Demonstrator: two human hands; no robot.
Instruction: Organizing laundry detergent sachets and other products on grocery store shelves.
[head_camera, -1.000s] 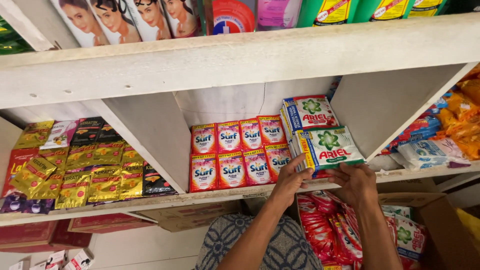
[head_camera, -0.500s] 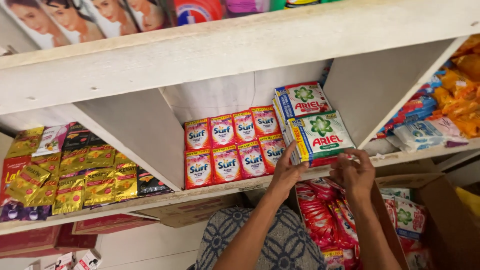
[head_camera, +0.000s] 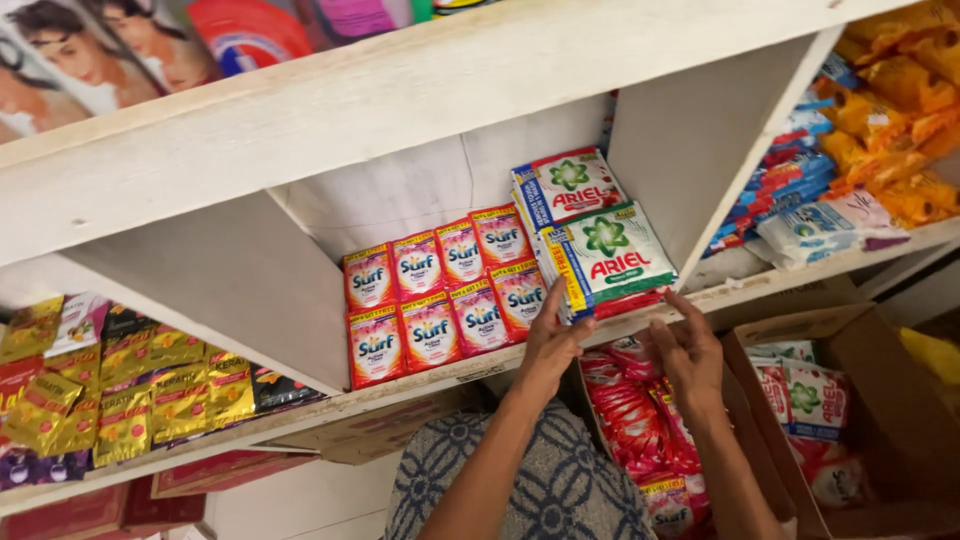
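White wooden shelf: left hand and right hand, both grips released, fingertips touching front stack of green-and-white detergent packets beside red sachets in the same compartment.

A cream wooden shelf unit with slanted dividers stands against a pale wall.

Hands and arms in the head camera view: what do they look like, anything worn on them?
Both forearms are bare, with no sleeves in view. The left hand and right hand wear no gloves; no rings, watch or bracelets show. Fingers are slim, nails short and unpainted as far as visible.
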